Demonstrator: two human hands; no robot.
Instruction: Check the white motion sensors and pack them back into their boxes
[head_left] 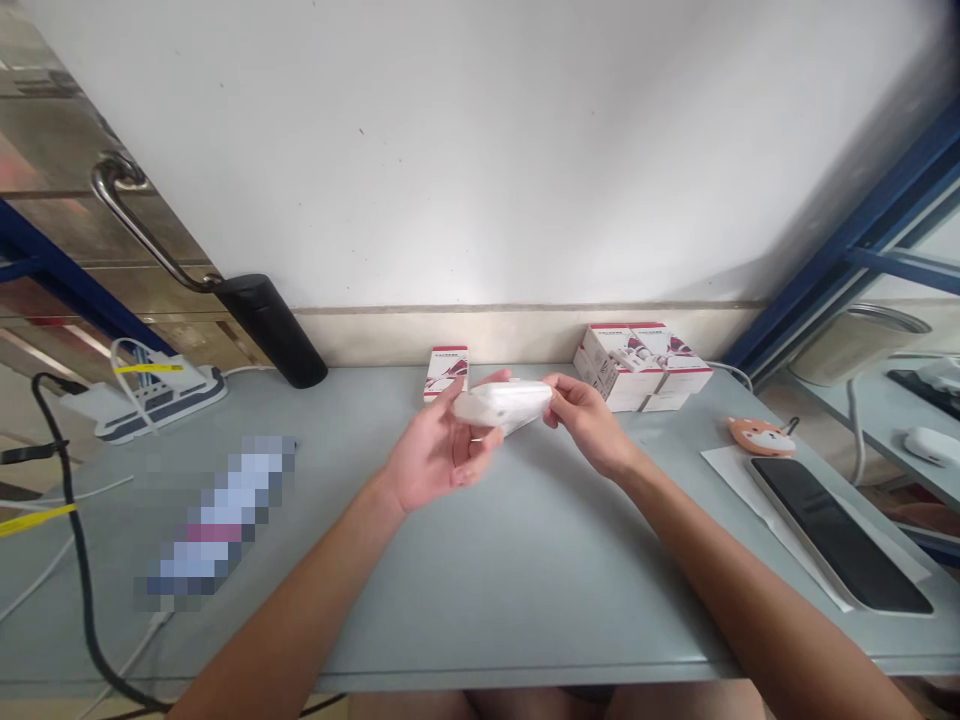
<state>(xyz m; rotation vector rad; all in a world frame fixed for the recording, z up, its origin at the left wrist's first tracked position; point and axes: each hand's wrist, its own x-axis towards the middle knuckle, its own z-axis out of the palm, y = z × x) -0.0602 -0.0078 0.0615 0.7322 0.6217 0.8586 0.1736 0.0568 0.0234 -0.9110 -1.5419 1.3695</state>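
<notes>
Above the middle of the table, both hands hold a white, flat-sided packet, possibly wrapped in thin white material; its exact kind does not show. My left hand supports it from the left and below, thumb at its left end and fingers curled beneath. With thumb and fingers, my right hand pinches the packet's right end. Behind my left hand stands a small white box with red edges and a printed picture, its lower part partly covered by the fingers.
Several matching boxes are stacked at the back right by the wall. On the right lie a black-screened phone, white paper and an orange animal-face item. At left are a black cylinder, a power strip, cables and a pixelated device.
</notes>
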